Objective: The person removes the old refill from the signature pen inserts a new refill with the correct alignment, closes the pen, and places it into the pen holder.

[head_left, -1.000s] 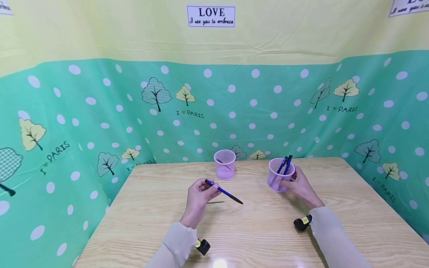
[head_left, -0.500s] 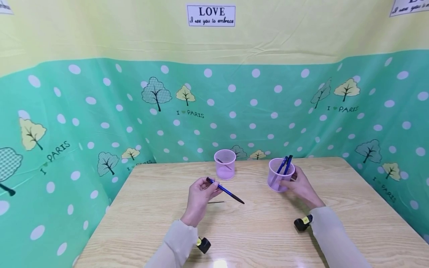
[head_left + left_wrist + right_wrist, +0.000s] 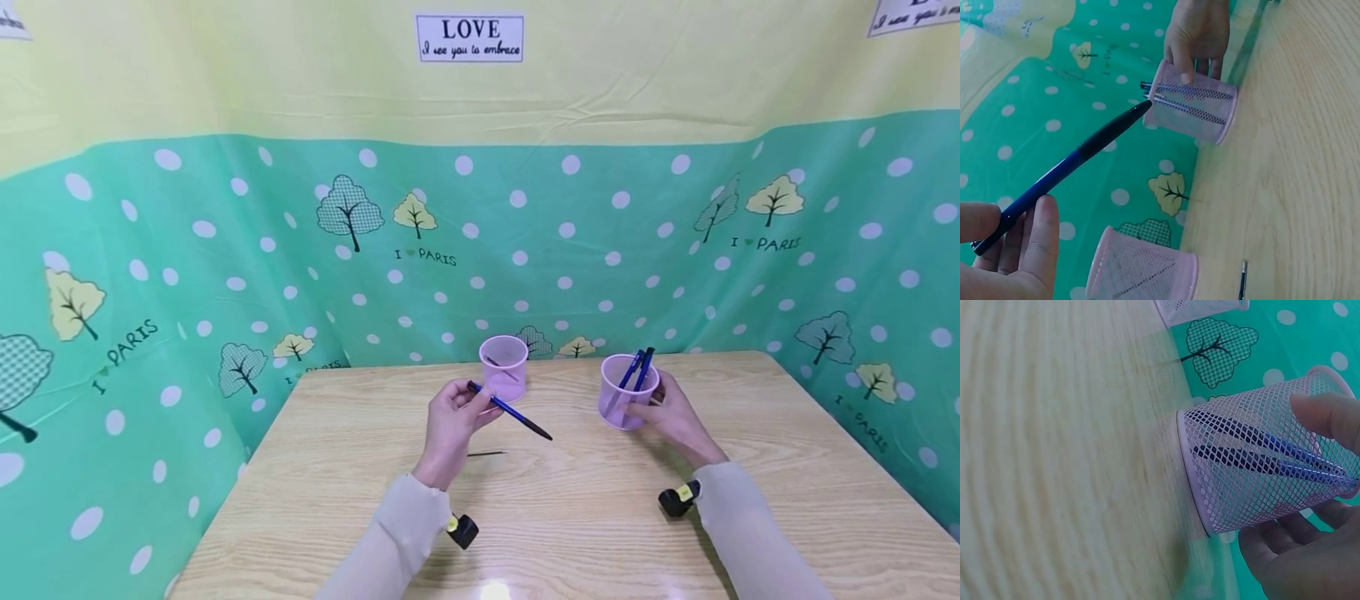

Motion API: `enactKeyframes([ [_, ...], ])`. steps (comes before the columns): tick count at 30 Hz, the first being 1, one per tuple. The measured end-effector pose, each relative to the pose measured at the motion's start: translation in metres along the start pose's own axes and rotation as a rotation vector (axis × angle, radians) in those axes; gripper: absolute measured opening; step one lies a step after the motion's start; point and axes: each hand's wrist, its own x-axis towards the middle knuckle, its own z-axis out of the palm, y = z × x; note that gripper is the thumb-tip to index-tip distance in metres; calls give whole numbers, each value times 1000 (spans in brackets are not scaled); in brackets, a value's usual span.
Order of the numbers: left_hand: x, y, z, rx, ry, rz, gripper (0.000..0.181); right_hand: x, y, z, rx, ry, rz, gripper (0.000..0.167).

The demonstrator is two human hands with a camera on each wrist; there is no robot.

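Note:
Between thumb and fingers, my left hand [image 3: 450,429] pinches a blue pen [image 3: 517,415] near one end, above the table. Its black grip end points right and down in the head view. My right hand [image 3: 678,423] holds a pink mesh pen cup [image 3: 612,403], thumb on one side and fingers on the other. Two blue pens [image 3: 1285,456] lean inside that cup, black parts downward. The cup looks upright on or just at the table; exact contact is hard to tell.
A second pink mesh cup [image 3: 507,383] stands at the back, with a thin dark stick inside. Another thin dark stick [image 3: 486,453] lies on the wooden table [image 3: 562,517], right of the left wrist. A green and yellow curtain [image 3: 525,233] borders the table behind and at both sides.
My left hand has moved slightly up and forward with the pen, nearer the back cup in the head view. The right hand and its cup have stayed in place.

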Motion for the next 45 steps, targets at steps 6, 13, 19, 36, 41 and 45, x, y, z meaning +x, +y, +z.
enactKeyframes([
  [6, 6, 1, 8, -5, -16, 30, 18, -1, -1, 0, -6, 0, -7, 93],
  [13, 11, 2, 13, 0, -15, 17, 18, -1, 1, 0, 3, 4, -6, 91],
  [19, 17, 1, 18, -36, -21, 6, 18, -1, 3, -1, 22, 8, -28, 89],
  [36, 27, -5, 40, -132, 16, 14, 16, 0, 4, 0, 27, 4, -41, 89],
  [41, 30, -8, 49, -139, 34, 12, 12, 0, 4, 1, 13, 8, -31, 89],
  [45, 34, -10, 56, -133, 52, 4, 13, 1, 4, 1, 10, 9, -18, 88],
])
